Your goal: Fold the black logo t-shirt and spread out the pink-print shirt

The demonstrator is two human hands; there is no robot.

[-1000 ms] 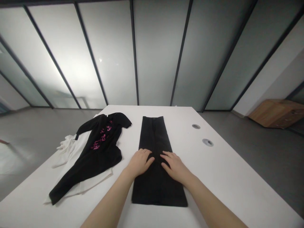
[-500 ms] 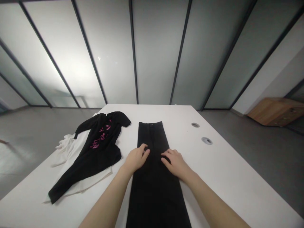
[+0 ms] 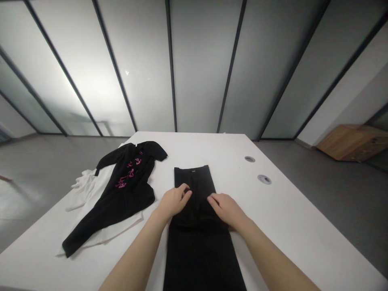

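Observation:
Black trousers (image 3: 200, 258) lie lengthwise on the white table in front of me, waistband at the far end. Both my hands rest on their upper part, one near each side. My left hand (image 3: 177, 201) has its fingers curled into the cloth, thumb bent toward them. With thumb and fingers pressed together, my right hand (image 3: 226, 208) pinches the cloth on the other side. The fabric bunches in folds between and just below my hands. The legs run toward me, out of the frame's bottom edge.
To the left, a black short-sleeved garment (image 3: 121, 194) with pink print lies over white clothing (image 3: 86, 184) on the table (image 3: 281, 238). Two round grommets (image 3: 264, 179) are set in the tabletop at right. Beyond stand frosted glass panels and a wooden cabinet (image 3: 353, 142).
The trousers' waistband has slid nearer to me, and the cloth has bunched up by my hands. My right hand's fingers have closed together from a looser spread.

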